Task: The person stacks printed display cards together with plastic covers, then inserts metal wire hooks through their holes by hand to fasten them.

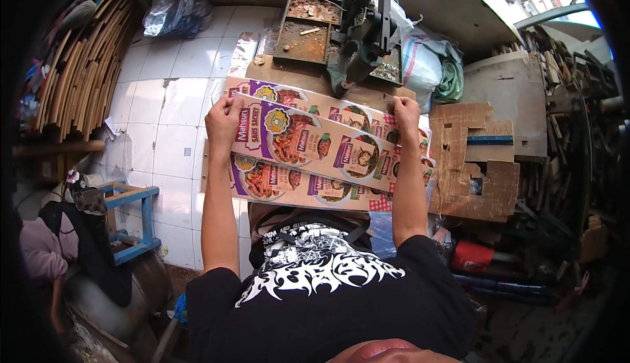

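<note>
The left hand [223, 123] of a person in a black T-shirt [328, 297] pinches the left end of a printed Mahsuri strip [308, 141], thumb and fingers closed on its corner, while the right hand [405, 115] curls its fingers near the strips' right end; whether they close on an edge cannot be told. The strip slants across the worktop [282, 71], overlapping a far strip [289, 93] and a near strip [289, 184] with similar food pictures. A dark metal machine [367, 41] stands at the worktop's far edge, beside a compartmented tray [303, 41] of small scraps. Cut-out cardboard [453, 179] lies at the right edge; beyond the left edge spreads a white tiled floor [174, 123], with a co-worker's mauve sleeve [44, 251] near a blue frame [139, 224].
</note>
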Demonstrator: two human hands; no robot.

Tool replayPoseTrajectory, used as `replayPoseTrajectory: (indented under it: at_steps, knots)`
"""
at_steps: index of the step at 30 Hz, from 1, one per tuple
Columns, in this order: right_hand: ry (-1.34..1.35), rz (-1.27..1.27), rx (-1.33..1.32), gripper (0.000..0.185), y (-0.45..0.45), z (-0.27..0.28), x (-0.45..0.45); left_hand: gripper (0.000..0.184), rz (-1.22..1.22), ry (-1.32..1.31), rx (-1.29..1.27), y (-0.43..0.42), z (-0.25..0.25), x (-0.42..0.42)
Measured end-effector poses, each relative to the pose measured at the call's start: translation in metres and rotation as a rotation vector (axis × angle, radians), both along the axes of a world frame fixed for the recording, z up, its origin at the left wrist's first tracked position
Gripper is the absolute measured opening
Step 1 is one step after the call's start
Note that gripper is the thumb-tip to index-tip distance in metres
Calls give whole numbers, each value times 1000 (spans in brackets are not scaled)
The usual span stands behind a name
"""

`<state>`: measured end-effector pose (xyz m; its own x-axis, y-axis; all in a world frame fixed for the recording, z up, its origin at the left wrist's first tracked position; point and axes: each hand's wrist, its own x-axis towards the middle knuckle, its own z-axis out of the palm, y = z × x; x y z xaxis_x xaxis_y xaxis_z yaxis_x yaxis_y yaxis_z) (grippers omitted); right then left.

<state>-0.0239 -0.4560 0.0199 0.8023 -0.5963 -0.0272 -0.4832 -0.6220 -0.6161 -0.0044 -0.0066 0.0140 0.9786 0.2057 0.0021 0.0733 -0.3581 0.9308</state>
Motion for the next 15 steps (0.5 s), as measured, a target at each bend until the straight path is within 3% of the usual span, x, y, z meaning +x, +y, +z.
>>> replayPoseTrajectory:
  at_steps: [15]
  knots:
    - [-68,22,-54,33,1,-11,-3,26,-36,29,21,-2,11,-3]
